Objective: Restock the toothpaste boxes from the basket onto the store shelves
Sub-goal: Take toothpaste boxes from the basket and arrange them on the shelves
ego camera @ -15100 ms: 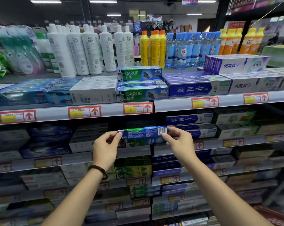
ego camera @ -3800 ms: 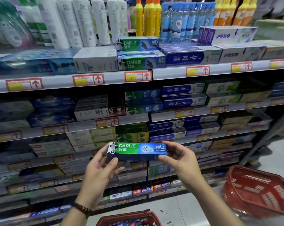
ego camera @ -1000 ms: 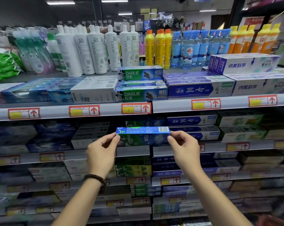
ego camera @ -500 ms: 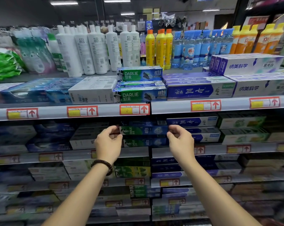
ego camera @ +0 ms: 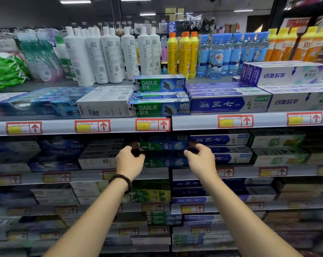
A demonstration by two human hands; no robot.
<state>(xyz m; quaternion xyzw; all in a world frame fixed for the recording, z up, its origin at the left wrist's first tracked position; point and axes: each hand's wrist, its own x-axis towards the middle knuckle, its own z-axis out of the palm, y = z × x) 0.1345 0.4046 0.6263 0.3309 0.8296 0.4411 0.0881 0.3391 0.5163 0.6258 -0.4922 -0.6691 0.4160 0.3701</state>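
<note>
A green and blue Darlie toothpaste box (ego camera: pixel 163 146) lies lengthwise inside the second shelf (ego camera: pixel 157 174), on top of another Darlie box (ego camera: pixel 164 162). My left hand (ego camera: pixel 129 160) holds its left end with curled fingers. My right hand (ego camera: pixel 200 157) holds its right end the same way. Both fingertips reach into the dark shelf gap and are partly hidden. More Darlie boxes (ego camera: pixel 159 108) are stacked on the top shelf above. The basket is out of view.
Blue and white toothpaste boxes (ego camera: pixel 220 140) sit right of the Darlie stack, white boxes (ego camera: pixel 99 160) to its left. Tall white bottles (ego camera: pixel 94 54) and yellow bottles (ego camera: pixel 182 52) stand on the top shelf. Lower shelves hold more boxes. Price tags (ego camera: pixel 152 124) line the shelf edges.
Both hands have pushed the Darlie box from in front of the shelf into the second shelf, onto the stack. In the last half second the hands reached a little deeper.
</note>
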